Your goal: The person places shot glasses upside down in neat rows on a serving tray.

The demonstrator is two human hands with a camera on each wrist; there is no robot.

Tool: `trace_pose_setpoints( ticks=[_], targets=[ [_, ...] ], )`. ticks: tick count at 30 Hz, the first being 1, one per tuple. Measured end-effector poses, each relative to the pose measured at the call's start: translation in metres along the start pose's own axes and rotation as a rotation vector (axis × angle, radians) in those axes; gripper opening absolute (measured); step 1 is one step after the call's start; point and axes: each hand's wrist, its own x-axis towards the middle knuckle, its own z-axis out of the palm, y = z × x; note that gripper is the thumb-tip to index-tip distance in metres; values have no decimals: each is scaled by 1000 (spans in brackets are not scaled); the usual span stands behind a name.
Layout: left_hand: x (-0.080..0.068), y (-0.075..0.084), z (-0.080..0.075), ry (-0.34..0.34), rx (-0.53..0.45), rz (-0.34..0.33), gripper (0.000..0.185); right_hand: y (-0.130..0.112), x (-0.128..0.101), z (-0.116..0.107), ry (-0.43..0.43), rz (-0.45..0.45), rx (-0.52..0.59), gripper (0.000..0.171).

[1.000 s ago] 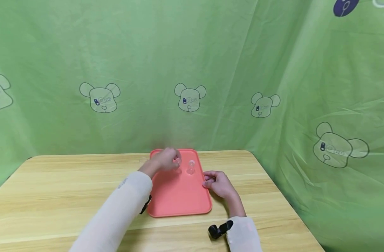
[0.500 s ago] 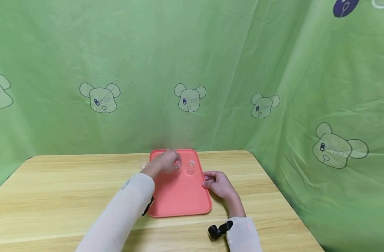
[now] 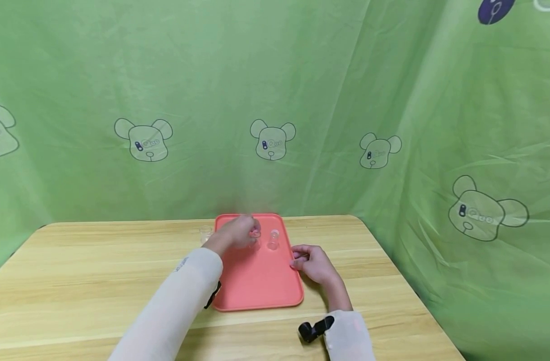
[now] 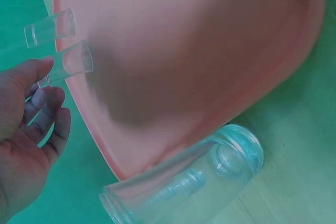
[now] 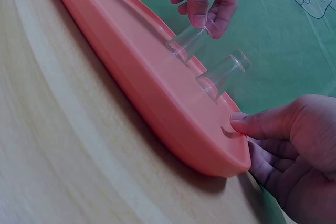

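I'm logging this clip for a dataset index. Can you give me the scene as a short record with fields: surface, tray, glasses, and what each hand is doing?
surface: wooden table, green printed cloth behind
tray: pink tray lying flat on the table
glasses on tray: two small clear glasses, the first glass under the left hand, the second glass standing apart beside it
glass off tray: third clear glass on the table by the tray's far left corner
left hand: fingers pinch the first glass's top
right hand: thumb rests on the tray's right rim

Salmon-pink tray (image 3: 257, 281), clear glasses (image 3: 273, 239), bear-print green cloth (image 3: 275, 100).
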Motion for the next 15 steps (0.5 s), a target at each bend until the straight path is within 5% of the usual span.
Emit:
trace_pose_setpoints(
  ticks=[5, 11, 15],
  targets=[
    [0, 1, -1, -7, -8, -12, 8, 0, 0, 0, 1, 1, -12, 37],
    [-3, 4, -12, -11, 20, -16, 37, 1, 0, 0, -2, 4, -13, 37],
    [-8, 6, -20, -18, 46, 7, 39, 1, 1, 0, -3, 5, -13, 37]
  ],
)
